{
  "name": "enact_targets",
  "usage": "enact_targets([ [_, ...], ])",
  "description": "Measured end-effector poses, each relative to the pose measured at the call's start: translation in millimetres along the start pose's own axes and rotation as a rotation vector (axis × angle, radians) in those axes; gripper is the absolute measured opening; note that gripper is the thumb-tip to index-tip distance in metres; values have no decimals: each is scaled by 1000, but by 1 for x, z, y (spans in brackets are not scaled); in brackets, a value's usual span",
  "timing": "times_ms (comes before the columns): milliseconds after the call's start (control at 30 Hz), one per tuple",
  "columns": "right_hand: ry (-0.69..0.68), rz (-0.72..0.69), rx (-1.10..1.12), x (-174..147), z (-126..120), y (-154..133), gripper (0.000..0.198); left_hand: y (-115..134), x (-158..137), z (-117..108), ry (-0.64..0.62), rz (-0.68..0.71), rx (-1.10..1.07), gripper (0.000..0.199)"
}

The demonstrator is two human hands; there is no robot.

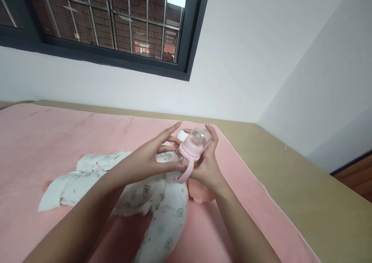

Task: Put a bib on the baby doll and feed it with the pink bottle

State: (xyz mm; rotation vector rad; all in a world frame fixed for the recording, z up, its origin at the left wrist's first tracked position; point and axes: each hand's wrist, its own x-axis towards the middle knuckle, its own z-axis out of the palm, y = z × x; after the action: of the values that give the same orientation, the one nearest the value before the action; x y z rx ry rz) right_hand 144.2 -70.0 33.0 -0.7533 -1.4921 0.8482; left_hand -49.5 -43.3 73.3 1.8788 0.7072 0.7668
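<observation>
A baby bottle with a pink collar, a curved pink handle and a clear domed cap is tilted between my two hands, above a doll. My left hand has its fingers and thumb around the bottle's left end. On the other side, my right hand curls behind the bottle, its fingertips along the clear cap. The doll lies below in white clothes with small animal prints. Part of its head shows under my right hand; my hands and the bottle hide the rest.
A pink mat lies under the doll on a light wood surface. White walls rise behind and at the right. A dark-framed window with metal bars is at upper left.
</observation>
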Motion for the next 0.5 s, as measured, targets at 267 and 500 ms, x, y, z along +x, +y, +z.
enact_targets([
  [267, 267, -45, -136, 23, -56, 13, 112, 8, -14, -20, 72, 58, 227, 50],
  [500, 502, 32, -290, 26, -137, 69, 107, 22, -25, 10, -377, 280, 428, 49],
])
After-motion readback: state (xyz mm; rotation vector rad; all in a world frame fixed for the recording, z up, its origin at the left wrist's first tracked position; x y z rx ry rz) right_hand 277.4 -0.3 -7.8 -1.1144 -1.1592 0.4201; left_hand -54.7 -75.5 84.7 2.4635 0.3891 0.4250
